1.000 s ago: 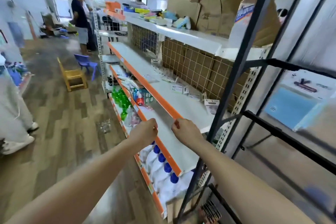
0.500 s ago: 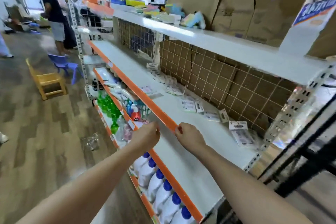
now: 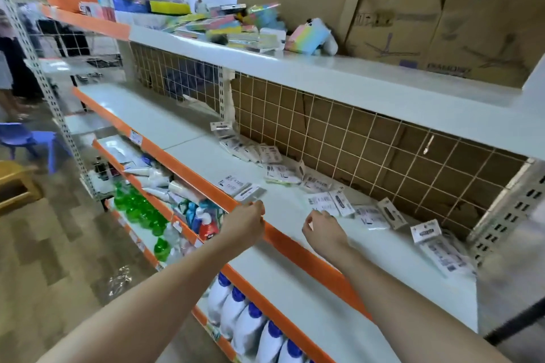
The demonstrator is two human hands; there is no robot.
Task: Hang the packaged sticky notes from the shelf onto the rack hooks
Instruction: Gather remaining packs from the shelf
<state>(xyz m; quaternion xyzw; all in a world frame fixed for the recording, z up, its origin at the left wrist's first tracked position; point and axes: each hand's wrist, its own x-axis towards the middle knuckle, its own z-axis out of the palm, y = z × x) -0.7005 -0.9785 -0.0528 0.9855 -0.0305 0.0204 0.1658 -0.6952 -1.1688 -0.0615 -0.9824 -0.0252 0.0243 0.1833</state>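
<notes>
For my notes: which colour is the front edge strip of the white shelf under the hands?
Orange front edge strip, clearest in the head view.

Both hands have left the shelf's orange front edge (image 3: pixel 298 244); the right hand (image 3: pixel 323 230) now reaches the small white carded packets (image 3: pixel 330 204), the left hand (image 3: pixel 247 219) alongside.

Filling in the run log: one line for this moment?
stage: reaching | left hand: near packet, empty | right hand: near packets, empty | shelf: packets lying flat
</notes>
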